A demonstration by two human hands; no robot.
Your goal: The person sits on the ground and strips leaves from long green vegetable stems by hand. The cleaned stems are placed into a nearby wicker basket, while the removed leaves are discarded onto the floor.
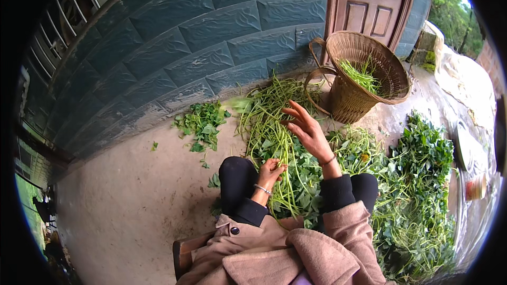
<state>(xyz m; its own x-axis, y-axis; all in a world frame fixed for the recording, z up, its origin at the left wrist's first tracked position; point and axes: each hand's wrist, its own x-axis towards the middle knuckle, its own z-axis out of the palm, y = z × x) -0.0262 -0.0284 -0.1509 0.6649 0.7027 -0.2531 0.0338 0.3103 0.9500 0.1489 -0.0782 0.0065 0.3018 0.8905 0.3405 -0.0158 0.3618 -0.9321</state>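
My left hand (271,172), with a silver bracelet at the wrist, grips a bunch of long green leaf stems (288,196) between my knees. Above and to the right, my right hand (308,134) is raised with its fingers apart and nothing in them. A blurred pale-green leaf (239,104) appears in mid-air, left of that hand. Beyond my hands lies a heap of stripped stems (273,101). Torn-off green leaves (204,126) form a smaller pile to its left. Leafy vines (420,166) cover the floor on the right.
A woven wicker basket (352,103) with carrying straps stands tilted by the wooden door (368,4), some green stems (360,75) inside. Blue-grey tiled wall (237,19) borders the concrete floor (119,213). I sit on a wooden chair (184,251). Plastic sheeting (461,67) lies at far right.
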